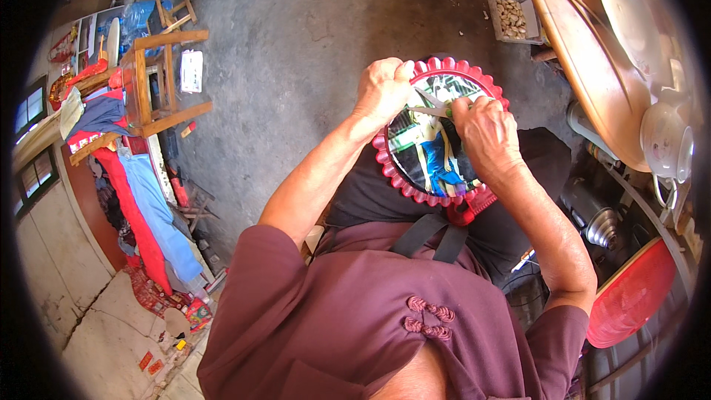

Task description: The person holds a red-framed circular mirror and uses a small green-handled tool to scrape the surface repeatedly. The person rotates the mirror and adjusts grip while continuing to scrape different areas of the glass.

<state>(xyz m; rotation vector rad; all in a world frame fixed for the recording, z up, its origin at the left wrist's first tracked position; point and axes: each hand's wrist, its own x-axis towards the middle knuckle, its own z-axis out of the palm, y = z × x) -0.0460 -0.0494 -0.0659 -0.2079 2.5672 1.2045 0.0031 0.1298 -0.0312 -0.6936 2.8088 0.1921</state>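
A round plastic hand mirror (pixel 400 166) with a scalloped red rim rests on my lap, its printed picture side facing up. The picture shows a figure in a blue dress. My left hand (pixel 386 89) grips the upper left of the rim. In my right hand (pixel 486 130) is a pair of scissors (pixel 436 111) with a bit of green handle showing. Their blades are spread over the upper part of the picture and point at my left hand. A red handle (pixel 472 208) sticks out at the lower edge of the mirror. My left fingertips are partly hidden.
To the right is a wooden table (pixel 566 39) with a plate (pixel 627 11), chopsticks (pixel 602 47) and a white cup (pixel 664 141). A plastic box (pixel 511 14) of pale pieces sits beside it. Wooden stools (pixel 147 83) and draped clothes (pixel 153 200) stand left on the concrete floor (pixel 278 66).
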